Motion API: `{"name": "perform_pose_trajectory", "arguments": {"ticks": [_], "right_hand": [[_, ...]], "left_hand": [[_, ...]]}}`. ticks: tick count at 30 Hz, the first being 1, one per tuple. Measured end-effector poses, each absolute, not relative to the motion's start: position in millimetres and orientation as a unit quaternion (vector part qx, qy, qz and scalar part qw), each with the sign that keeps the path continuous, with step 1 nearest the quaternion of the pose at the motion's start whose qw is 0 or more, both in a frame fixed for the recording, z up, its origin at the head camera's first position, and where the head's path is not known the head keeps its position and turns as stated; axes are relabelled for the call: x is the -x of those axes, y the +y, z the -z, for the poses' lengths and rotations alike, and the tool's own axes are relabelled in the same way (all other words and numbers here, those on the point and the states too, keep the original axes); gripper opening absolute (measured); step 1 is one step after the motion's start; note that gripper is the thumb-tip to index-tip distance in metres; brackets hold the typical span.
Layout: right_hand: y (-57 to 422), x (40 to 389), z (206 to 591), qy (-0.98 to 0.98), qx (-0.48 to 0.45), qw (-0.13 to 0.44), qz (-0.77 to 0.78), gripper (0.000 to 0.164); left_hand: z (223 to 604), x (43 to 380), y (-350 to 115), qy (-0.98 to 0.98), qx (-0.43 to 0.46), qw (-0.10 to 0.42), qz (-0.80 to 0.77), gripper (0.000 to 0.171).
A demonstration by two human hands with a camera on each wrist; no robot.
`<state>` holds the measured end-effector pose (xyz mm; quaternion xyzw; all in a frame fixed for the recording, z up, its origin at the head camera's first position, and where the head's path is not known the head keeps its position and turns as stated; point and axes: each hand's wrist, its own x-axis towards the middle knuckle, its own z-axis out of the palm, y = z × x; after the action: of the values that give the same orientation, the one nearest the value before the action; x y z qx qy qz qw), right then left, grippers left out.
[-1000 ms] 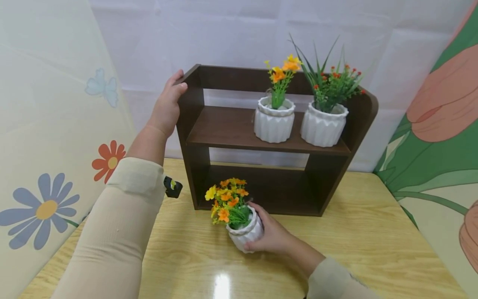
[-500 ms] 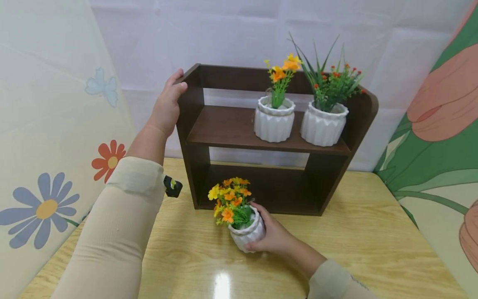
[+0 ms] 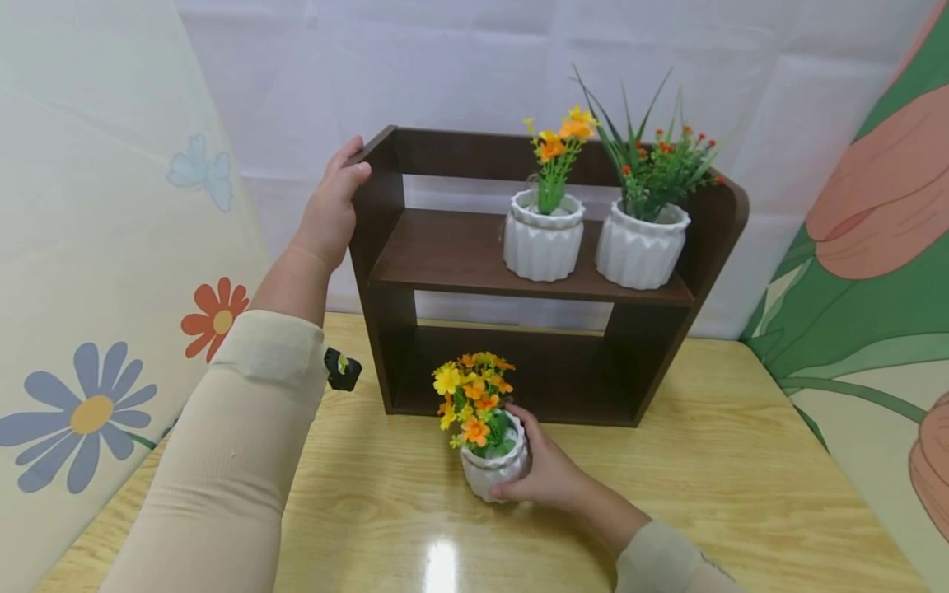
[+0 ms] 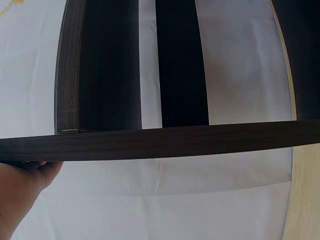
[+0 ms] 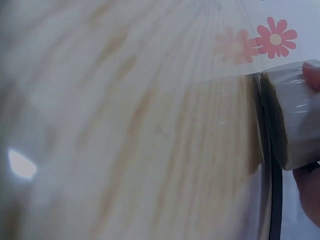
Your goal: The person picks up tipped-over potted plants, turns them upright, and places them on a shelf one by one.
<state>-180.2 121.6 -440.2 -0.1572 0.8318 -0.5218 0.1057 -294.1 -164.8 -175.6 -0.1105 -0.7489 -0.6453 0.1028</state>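
My right hand [image 3: 544, 469] grips a white ribbed flower pot [image 3: 493, 473], thumb on the near side and fingers round the right. Orange and yellow flowers [image 3: 474, 399] rise from it, leaning left. It is low over the table before the shelf; whether its base touches, I cannot tell. The right wrist view shows the pot [image 5: 300, 117] at its right edge, with a fingertip and thumb on it. My left hand [image 3: 329, 210] rests against the upper left side panel of a dark brown two-tier shelf [image 3: 452, 247]. The left wrist view shows that hand [image 4: 22, 192] along the panel's outer side.
On the upper tier stand a white pot [image 3: 544, 247] with orange flowers and another white pot [image 3: 641, 251] with grass and small red flowers. The shelf stands on a wood-grain table [image 3: 741, 461]. A small black object [image 3: 343, 372] shows beside the left cuff.
The right hand has shifted the flower pot slightly right, and the pot and its flowers lean less to the left. The left hand and the shelf have not moved.
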Motion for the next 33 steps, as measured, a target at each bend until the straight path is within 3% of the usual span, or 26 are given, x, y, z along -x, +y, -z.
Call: {"name": "perform_pose_trajectory", "arguments": {"ticks": [33], "right_hand": [[101,173,463,0.822,0.104,0.023,0.56,0.115]], "left_hand": [[175,293,-164,-0.757,0.105,0.1,0.637,0.056]]}}
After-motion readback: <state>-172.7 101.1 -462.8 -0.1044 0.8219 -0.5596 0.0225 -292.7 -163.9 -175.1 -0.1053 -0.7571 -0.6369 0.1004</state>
